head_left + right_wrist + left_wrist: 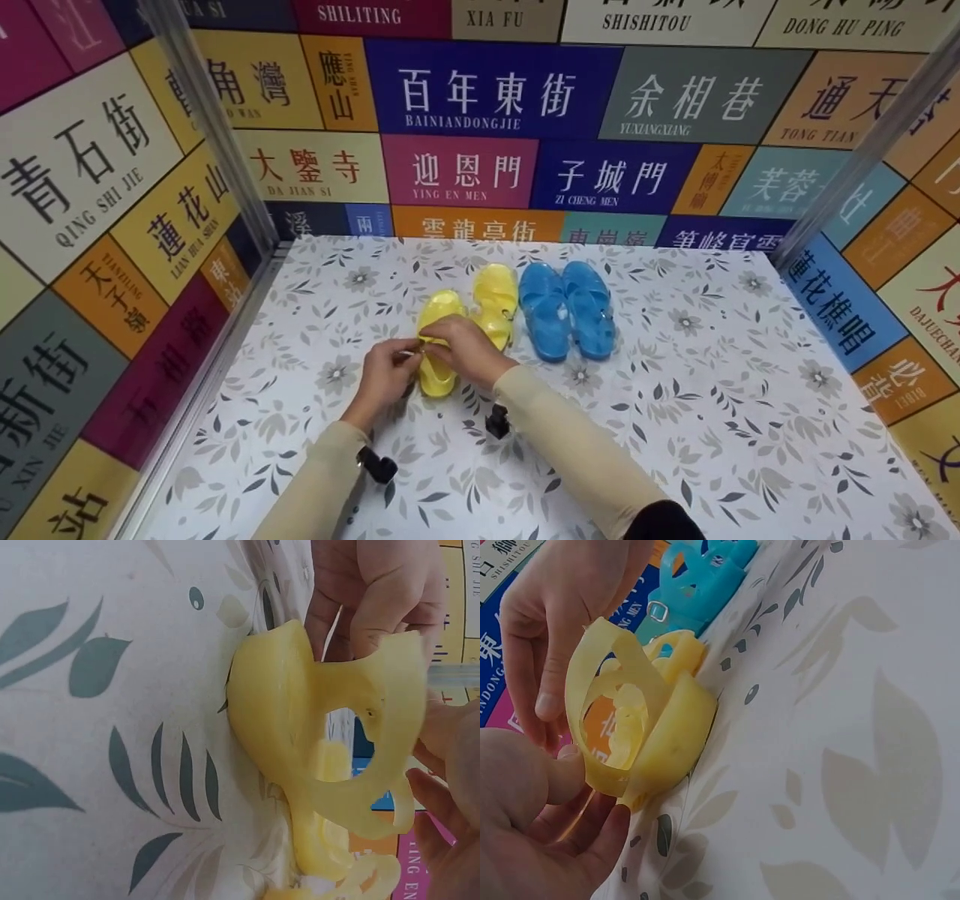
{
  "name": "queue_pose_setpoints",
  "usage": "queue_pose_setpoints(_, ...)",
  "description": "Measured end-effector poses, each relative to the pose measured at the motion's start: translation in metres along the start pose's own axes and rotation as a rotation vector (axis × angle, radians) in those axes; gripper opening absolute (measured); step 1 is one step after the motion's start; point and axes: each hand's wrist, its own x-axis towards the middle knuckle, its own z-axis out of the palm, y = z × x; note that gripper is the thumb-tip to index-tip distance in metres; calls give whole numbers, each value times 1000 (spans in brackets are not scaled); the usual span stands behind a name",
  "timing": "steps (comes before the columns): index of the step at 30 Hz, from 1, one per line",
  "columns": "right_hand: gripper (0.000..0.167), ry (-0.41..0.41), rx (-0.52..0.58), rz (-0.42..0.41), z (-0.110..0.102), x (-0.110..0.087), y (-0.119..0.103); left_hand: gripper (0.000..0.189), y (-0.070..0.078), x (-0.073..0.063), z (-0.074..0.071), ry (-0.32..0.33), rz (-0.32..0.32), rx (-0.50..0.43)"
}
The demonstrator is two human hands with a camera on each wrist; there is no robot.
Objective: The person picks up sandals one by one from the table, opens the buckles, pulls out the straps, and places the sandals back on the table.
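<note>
Two yellow sandals lie side by side, the nearer-left one (439, 382) under both hands and the other yellow sandal (495, 285) just to its right. My left hand (386, 375) pinches the strap at the sandal's left side between thumb and fingers. From above, my right hand (469, 349) reaches across the sandal, its curled fingers and thumb gripping at the same side strap, close to the left fingertips. The heel strap (405, 690) stands up as a loop in the right wrist view. Fingers hide the strap's fastening.
A pair of blue sandals, the left one (541, 322) and the right one (592, 322), stands right of the yellow pair. Beneath them is a table with a leaf-patterned white cover (720, 420). Panels of coloured signs (495, 90) wall in the back and sides.
</note>
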Motion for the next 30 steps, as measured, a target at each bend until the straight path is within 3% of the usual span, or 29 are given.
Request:
queue_pose_setpoints(6,18,-12,-75,12,2,5,2,21,0,2,-1,21,-3,-6)
queue_pose_setpoints(17,21,-51,-93,100,6,10,-1,15,-3,4,-2,38,-30,-2)
queue_pose_setpoints(30,20,-56,3,211,12,13,-2,13,-5,2,0,42,-44,2)
